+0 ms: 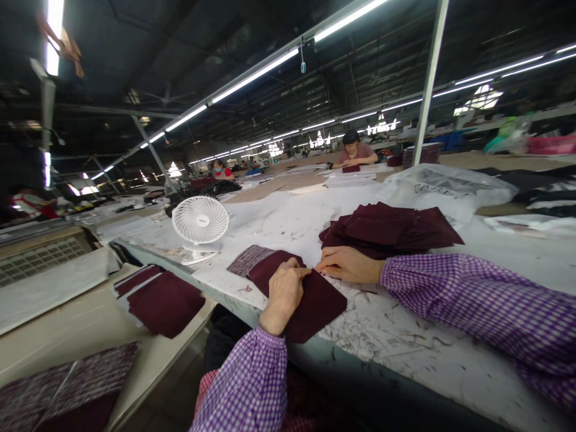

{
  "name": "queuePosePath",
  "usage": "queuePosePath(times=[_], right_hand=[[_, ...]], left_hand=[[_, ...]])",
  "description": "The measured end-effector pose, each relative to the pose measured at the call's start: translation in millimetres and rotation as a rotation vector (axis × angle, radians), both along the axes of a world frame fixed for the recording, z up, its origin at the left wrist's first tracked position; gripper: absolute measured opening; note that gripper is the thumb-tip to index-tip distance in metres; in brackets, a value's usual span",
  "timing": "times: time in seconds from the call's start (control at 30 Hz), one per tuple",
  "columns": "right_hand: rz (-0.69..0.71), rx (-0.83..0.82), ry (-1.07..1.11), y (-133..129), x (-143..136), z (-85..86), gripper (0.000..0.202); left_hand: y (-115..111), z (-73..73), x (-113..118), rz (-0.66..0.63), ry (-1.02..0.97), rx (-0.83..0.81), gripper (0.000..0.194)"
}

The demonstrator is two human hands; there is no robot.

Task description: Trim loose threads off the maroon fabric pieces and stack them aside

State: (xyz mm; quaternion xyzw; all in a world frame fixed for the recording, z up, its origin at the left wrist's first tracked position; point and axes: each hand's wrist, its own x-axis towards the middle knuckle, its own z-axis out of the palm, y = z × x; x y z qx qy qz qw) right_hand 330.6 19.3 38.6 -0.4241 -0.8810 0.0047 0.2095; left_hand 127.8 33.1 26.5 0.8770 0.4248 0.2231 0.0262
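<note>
A dark maroon fabric piece [321, 306] lies over the near edge of the white table, with a grey-speckled woven section [249, 261] at its far left end. My left hand [285, 291] rests on top of it, fingers bent and closed on the cloth, the index fingertip near its upper edge. Just to the right, my right hand [351, 264] has its fingertips pressed together at that same edge; exactly what they pinch is too small to see. Behind the right hand sits a loose pile of maroon fabric pieces [382, 228].
A small white fan [200, 222] stands left of the cloth. On a lower surface at left lie stacked maroon pieces [166, 303] and speckled fabric [72, 384]. A clear plastic bag [445, 186] and a metal post [429, 84] are at right. A co-worker [355, 153] sits across the table.
</note>
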Motion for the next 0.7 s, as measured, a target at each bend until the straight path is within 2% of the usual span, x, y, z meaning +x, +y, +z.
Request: queuePosePath(times=[0.1, 0.27, 0.53, 0.7], right_hand=[[0.008, 0.044, 0.051, 0.2, -1.7, -0.4, 0.03], [0.125, 0.138, 0.012, -1.1, -4.6, -1.3, 0.036], [0.156, 0.179, -0.034, -2.1, -3.6, -3.9, 0.036], [0.127, 0.201, -0.047, -2.0, -4.5, -4.1, 0.035]], left_hand=[[0.0, -0.2, -0.1, 0.0, 0.015, 0.008, 0.034], [-2.1, 1.5, -0.5, 0.006, 0.037, 0.018, 0.034], [-3.9, 4.0, -0.2, 0.013, 0.039, 0.014, 0.034], [-5.2, 5.2, -0.3, 0.013, 0.039, 0.002, 0.033]])
